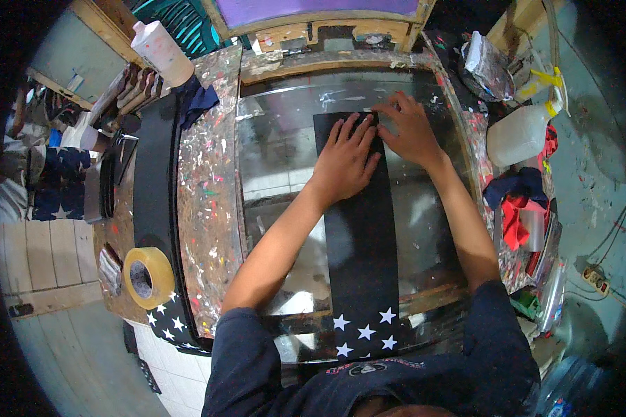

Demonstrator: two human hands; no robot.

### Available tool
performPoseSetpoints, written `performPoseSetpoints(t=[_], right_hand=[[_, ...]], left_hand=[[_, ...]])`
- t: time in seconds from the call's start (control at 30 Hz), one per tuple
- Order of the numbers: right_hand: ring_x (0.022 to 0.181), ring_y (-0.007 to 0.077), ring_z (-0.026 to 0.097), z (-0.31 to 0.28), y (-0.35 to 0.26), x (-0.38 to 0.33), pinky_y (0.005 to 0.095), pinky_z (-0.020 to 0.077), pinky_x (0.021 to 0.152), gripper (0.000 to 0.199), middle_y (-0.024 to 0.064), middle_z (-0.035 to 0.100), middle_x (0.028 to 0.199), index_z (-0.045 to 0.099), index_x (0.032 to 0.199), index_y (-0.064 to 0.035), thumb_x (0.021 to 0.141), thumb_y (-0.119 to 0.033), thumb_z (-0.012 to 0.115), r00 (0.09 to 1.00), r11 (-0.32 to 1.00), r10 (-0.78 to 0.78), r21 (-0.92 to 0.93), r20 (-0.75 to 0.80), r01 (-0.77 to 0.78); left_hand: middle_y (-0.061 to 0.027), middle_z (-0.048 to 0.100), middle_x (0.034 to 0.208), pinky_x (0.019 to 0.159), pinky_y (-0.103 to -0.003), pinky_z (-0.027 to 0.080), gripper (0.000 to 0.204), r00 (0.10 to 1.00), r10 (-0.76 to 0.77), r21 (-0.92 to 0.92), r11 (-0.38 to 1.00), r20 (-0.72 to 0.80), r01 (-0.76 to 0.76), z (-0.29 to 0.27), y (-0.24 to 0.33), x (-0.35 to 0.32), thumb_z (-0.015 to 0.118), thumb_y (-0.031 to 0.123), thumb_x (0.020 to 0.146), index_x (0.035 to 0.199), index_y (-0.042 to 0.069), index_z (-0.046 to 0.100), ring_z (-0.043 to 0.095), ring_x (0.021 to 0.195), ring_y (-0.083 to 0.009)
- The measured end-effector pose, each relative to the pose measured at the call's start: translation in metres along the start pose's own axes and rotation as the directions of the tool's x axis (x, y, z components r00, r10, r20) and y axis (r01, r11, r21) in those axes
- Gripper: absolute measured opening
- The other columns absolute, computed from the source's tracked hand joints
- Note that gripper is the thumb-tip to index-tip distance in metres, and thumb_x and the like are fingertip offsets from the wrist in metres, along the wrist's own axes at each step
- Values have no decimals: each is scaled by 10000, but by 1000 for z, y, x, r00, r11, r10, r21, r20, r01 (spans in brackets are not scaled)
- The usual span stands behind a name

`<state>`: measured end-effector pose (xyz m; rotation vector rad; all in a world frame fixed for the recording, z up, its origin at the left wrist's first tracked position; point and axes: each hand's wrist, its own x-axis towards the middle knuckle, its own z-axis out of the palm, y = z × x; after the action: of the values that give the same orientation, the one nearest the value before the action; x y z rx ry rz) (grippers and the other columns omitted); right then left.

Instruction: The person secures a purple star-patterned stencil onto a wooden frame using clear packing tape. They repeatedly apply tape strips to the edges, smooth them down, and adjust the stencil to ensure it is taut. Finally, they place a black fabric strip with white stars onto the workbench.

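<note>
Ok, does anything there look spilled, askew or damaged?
Mainly mess: paint-like spatters cover the table, as if from old spills, and whitish marks show on the glass, perhaps smears or reflections. The black strip under the left hand shows no visible damage.

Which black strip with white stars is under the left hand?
The middle strip, lying on the glass; the other starred strip, at left, carries a tape roll instead.

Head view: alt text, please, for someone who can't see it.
A person's left hand rests on a long black strip with white stars at its near end, the right hand by its far corner, over a glassy surface. A tape roll lies on stacked strips at left.
</note>
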<state>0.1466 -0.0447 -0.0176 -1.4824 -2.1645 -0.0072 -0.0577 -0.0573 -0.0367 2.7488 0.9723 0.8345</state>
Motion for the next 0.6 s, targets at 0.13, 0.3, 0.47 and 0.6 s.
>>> performPoseSetpoints(t=[0.13,0.3,0.47,0.6], right_hand=[[1165,384,501,1,-1,1,508,423,992,385,177,551,1180,656,1178,-116,809,-223,675,999,998,-47,-39,-22,46],[1124,346,507,1,0,6,477,389,968,428,141,535,1171,662,1204,-138,780,-119,609,990,991,-137,0,-42,137],[1134,331,498,1,-1,12,469,378,977,404,134,539,1147,681,1186,-130,801,-130,557,996,996,-81,48,34,79],[1122,321,501,10,-6,26,446,369,984,364,127,542,1130,719,1123,-127,810,-126,533,989,989,-146,36,27,145]], left_hand=[[-203,450,1462,1166,-526,251,522,1000,5,-5,1000,-19,-6,1,0,0,514,303,967,1354,-45,480,351,1401,-397],[-212,455,1459,1164,-528,253,526,1000,1,-16,1000,-12,-1,2,-1,-1,515,302,966,1358,-47,479,356,1400,-397],[-219,455,1459,1161,-533,255,531,1000,6,-4,1000,-16,-6,4,-1,-2,519,301,963,1359,-49,479,362,1397,-400],[-218,458,1457,1160,-538,256,527,1000,-13,-23,1000,1,13,4,-1,-2,526,295,958,1355,-49,485,361,1398,-401]])
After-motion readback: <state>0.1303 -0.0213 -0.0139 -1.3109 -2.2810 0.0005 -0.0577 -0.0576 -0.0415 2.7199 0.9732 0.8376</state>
